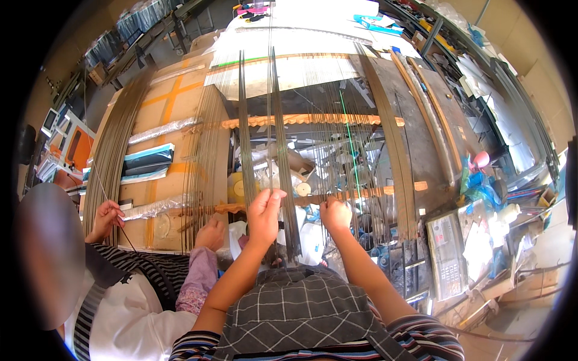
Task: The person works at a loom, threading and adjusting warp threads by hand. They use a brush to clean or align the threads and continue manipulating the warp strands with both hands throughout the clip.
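Watching from afar, I see long, thin, grey-brown strands (pixel 283 153) stretched out ahead.
My left hand (pixel 263 213) pinches one strand; my right hand (pixel 337 215) curls, its hold I cannot tell. Beyond, a scalloped orange wooden bar (pixel 313 119) crosses them.

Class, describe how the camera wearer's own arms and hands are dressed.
The left hand and right hand wear no gloves, and both forearms are bare. The short sleeves are dark with narrow multicoloured stripes. No watch shows; rings are too small to tell.
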The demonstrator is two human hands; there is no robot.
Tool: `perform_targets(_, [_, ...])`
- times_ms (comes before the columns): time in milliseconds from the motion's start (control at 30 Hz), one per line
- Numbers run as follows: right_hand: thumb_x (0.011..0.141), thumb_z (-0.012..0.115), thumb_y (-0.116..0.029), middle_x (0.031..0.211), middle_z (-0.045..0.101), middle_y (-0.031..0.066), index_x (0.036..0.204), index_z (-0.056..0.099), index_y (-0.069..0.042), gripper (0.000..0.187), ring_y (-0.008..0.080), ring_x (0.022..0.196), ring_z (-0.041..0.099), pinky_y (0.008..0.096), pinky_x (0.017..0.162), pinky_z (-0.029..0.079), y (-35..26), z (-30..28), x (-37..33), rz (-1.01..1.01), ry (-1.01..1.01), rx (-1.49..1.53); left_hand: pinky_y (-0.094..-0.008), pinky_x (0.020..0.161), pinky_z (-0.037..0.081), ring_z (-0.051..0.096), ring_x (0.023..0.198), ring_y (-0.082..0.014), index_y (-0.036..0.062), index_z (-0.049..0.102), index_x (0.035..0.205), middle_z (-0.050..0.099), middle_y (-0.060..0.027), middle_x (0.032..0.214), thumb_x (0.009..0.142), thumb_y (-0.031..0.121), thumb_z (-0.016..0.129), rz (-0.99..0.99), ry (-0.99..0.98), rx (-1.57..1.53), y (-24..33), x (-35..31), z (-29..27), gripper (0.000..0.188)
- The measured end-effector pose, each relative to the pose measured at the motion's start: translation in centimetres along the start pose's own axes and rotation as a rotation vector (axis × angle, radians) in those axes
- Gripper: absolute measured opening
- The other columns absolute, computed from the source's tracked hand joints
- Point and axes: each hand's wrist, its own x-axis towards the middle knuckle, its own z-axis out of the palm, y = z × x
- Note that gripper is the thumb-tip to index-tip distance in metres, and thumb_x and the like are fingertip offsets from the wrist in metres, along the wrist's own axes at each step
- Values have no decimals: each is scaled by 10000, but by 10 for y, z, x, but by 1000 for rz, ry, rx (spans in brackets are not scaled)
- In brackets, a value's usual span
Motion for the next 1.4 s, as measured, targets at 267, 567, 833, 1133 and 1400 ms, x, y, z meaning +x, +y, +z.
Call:
perform_targets(267, [827, 564, -245, 722, 654, 172, 882, 609, -43, 214, 349, 652, 644, 435, 612, 506, -23, -29, -31, -110, -5, 258, -192, 512, 286, 346, 569, -24, 30, 604, 932, 404, 61, 644, 945, 210, 494, -143, -48, -122, -6, 1, 16, 211])
perform_targets(567, [943, 478, -97, 663, 539, 7, 955, 537, -4, 111, 54, 568, 491, 208, 505, 404, -65, -76, -92, -74, -215, 1238, -187, 535, 307, 356, 577, -46, 33, 583, 1044, 396, 45, 649, 973, 277, 451, -179, -167, -427, -24, 0, 60, 287])
perform_targets(833, [888, 558, -62, 579, 524, 9, 916, 553, 10, 77, 59, 497, 448, 234, 456, 369, -47, -62, -89, -73, 176, 915, -183, 405, 246, 298, 468, -20, 57, 564, 975, 353, 59, 568, 984, 330, 420, -128, 3, -368, -22, 14, 37, 309])
perform_targets(1133, [833, 589, -121, 549, 565, 120, 887, 570, -10, 125, 283, 479, 555, 397, 492, 423, -20, -50, -60, -42, 310, 634, -181, 430, 246, 320, 500, -11, 55, 560, 935, 396, 72, 622, 945, 295, 522, -69, 136, -252, -10, 9, 13, 244])
perform_targets(1400, [834, 582, -142, 548, 565, 129, 903, 572, -19, 141, 314, 509, 569, 420, 516, 433, -20, -42, -60, -15, 237, 570, -189, 445, 258, 339, 511, -7, 47, 570, 897, 429, 67, 637, 944, 277, 526, -44, 179, -145, -22, -5, 6, 238])
